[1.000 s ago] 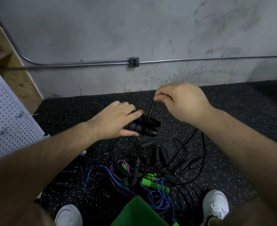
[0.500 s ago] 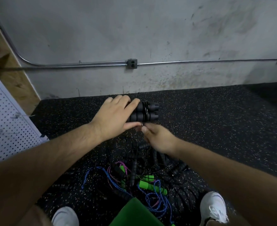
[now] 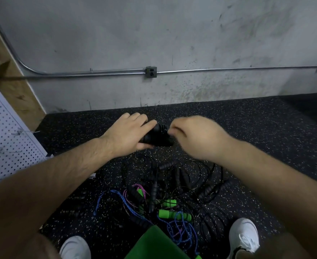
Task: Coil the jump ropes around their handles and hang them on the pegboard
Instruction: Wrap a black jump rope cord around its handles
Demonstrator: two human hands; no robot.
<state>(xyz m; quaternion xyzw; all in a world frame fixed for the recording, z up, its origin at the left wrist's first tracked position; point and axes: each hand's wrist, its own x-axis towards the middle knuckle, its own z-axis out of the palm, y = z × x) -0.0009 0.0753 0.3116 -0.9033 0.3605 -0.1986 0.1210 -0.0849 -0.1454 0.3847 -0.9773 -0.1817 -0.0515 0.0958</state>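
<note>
– White pegboard (image 3: 4, 137), any ropes up?
– None visible. Left hand (image 3: 127, 133) grips the black handles (image 3: 157, 136) above the floor; right hand (image 3: 197, 137) curls at their end, grip unclear. One rope mid-coil, I judge; the pile (image 3: 172, 193) lies tangled

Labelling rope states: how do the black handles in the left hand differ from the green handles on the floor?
The black ribbed handles are gripped together as one bundle in the left hand; the bright green handles lie apart on the speckled rubber floor. The black pair is apart from the tangle; the green ones sit among loose cords. Both are jump-rope handles.
</note>
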